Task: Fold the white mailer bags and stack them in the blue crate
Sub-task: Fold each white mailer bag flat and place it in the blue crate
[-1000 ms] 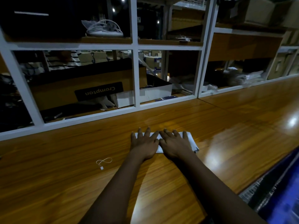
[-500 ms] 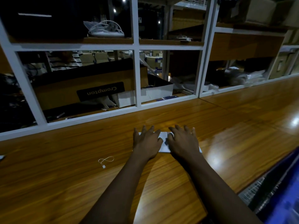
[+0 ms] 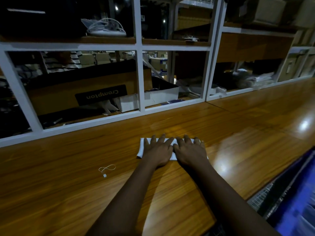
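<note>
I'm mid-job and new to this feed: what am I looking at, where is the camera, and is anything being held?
There is no machine here: a person works with bare hands. The single picture comes from a camera worn on their head, looking forward and down. Their left hand and right hand lie flat, side by side, pressing a folded white mailer bag onto the wooden table. Nothing is gripped; the fingers are straight. A small looped string lies on the table to the left. The blue crate shows blurred at the lower right. Behind the table stand white-framed shelves holding cardboard boxes.
</note>
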Motion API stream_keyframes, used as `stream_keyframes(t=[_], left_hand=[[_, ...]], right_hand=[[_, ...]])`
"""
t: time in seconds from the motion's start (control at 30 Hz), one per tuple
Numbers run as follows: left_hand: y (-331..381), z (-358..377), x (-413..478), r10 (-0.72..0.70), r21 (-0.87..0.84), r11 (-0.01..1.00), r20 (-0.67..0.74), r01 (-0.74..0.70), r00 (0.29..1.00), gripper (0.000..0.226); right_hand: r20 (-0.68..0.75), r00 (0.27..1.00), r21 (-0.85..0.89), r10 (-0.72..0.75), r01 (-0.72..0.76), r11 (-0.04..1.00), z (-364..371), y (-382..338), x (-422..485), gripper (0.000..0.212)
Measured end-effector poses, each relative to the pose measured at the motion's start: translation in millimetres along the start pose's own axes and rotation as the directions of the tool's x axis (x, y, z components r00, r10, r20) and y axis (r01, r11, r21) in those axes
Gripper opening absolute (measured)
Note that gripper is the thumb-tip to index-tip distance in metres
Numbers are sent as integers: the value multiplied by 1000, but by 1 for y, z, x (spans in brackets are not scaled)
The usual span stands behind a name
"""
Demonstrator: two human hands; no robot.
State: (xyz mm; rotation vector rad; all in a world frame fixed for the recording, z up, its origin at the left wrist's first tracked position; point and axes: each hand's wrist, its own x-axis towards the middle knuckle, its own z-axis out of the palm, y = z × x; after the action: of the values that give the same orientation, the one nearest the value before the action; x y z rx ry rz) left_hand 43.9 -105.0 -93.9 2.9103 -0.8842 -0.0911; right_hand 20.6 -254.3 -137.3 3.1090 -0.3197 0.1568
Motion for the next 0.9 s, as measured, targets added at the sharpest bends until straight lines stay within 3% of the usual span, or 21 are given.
stream_keyframes(t=[0.17,0.27,0.43,0.57,0.67,0.77,0.9], left_hand=[[2,1,0,-23,1,1000,-43,23,999,53],[-6,6,-6,-98,-52,994,-96,93,991,54],[-9,7,-16,-85,-18,996,-160,83,983,51],[-3,5,-18,-34,60,997,-312,56,949,44],[-8,8,-14,-20,74,997,-187,35,982,51],[-12,6,-7,-72,21,997,-48,73,996,53],[-13,6,-8,-55,37,998,-17,56,998,53]], right_hand=[[-27,999,-30,20,-21,999,-8,-2,-6,84],[-62,997,20,55,-54,998,-20,-5,-23,59],[-88,988,44,130,-127,991,-35,-9,-33,46],[-164,986,13,-41,44,999,-36,-20,-32,52],[-105,983,-67,-149,142,988,-28,-22,-28,54],[-89,984,-95,-152,143,985,-24,-21,-26,53],[-74,985,-90,-159,152,984,-22,-18,-26,50]])
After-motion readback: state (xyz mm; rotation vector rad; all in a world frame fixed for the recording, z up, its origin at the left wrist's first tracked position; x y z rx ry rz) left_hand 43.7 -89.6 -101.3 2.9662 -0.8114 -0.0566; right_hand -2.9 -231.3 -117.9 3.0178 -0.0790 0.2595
